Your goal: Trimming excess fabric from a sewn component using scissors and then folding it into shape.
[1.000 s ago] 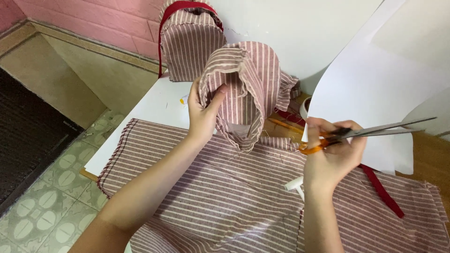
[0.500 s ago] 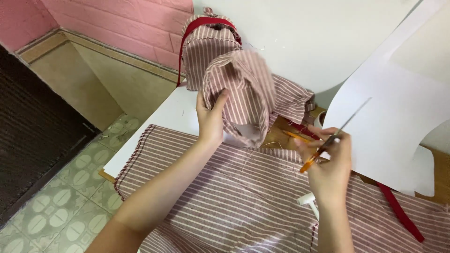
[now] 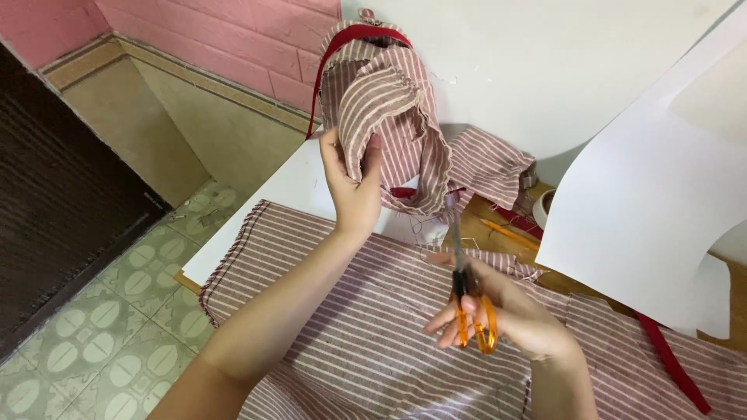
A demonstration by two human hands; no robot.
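Pinching a striped cloth (image 3: 389, 117) up at the far side, the left hand (image 3: 352, 187) lifts it; the right hand (image 3: 513, 315), fingers closed through orange scissors (image 3: 467, 299), points the blades at its near edge.

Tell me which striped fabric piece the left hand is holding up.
The gathered striped piece pinched in the left hand, raised off the table. The large striped cloth lies flat beneath both arms.
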